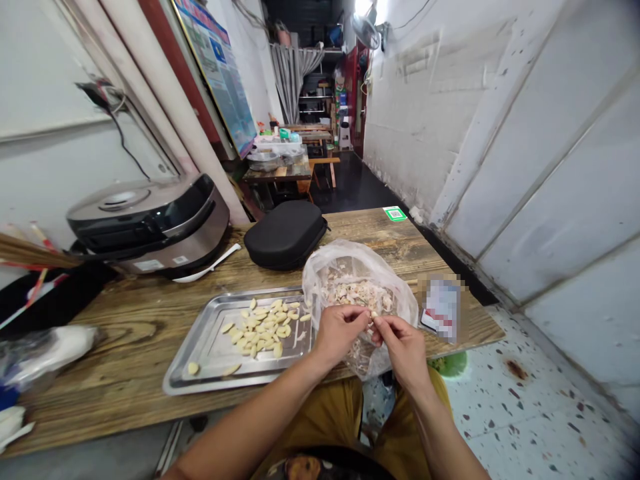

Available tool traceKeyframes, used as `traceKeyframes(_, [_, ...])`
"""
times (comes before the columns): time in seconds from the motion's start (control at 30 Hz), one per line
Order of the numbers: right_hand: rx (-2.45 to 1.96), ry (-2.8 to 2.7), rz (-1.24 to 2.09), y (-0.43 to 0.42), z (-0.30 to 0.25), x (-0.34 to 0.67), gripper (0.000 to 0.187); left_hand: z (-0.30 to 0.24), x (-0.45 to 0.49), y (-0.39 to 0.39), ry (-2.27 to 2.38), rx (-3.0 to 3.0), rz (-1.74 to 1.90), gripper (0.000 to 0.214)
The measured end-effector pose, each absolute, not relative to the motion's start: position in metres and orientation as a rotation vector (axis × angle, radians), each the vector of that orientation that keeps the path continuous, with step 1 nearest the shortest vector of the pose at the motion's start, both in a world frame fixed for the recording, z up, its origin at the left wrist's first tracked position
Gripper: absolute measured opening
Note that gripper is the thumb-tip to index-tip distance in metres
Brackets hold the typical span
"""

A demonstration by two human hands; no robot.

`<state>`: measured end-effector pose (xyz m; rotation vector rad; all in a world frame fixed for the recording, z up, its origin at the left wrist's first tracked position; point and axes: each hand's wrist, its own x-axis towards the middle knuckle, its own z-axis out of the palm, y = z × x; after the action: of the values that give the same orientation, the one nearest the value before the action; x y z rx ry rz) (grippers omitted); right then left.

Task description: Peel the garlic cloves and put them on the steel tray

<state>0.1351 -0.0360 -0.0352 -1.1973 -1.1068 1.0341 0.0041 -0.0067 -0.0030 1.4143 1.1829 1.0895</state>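
Both hands meet over the near side of a clear plastic bag, which holds a heap of papery garlic skins. Between the fingertips is a small pale garlic clove. My left hand pinches it from the left with thumb and forefinger. My right hand grips it from the right, fingers curled. Left of the bag lies a shallow metal tray, with many peeled garlic cloves spread on it, mostly toward its right half.
A rice cooker stands at the table's back left, a white spoon before it. A black zip case sits behind the tray. Right of the bag lies a blurred phone-like item. A plastic-wrapped bundle is at far left.
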Motion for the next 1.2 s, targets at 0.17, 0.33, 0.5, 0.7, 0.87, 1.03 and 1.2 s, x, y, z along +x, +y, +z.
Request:
traceKeyframes(0.17, [-1.198,-1.106,1.042,-0.037,-0.033,0.136,0.021,-0.002,0.004,-0.007,1.158,1.398,1.094,0.021])
traceKeyframes(0.33, [-1.199,-1.097,1.044,-0.038,-0.030,0.135,0.021,-0.001,0.004,-0.005,1.218,1.382,1.073,0.020])
traceKeyframes(0.5, [-1.157,-1.068,1.105,-0.038,-0.028,0.131,0.021,-0.001,0.005,-0.003,1.211,1.394,1.056,0.019])
traceKeyframes(0.7, [-1.133,-0.970,1.134,-0.034,-0.029,0.134,0.021,-0.003,0.000,0.000,1.368,1.608,1.054,0.018])
traceKeyframes(0.87, [-1.300,-1.166,0.817,-0.035,-0.031,0.138,0.017,-0.005,-0.003,-0.001,1.397,1.897,0.975,0.017])
traceKeyframes(1.03, [-1.310,-1.439,0.466,-0.039,-0.033,0.137,0.013,-0.008,-0.001,-0.002,1.222,1.604,0.905,0.026])
traceKeyframes(1.2, [-1.181,-1.523,0.434,-0.041,-0.037,0.136,0.012,-0.011,0.000,-0.001,1.078,1.210,0.808,0.030])
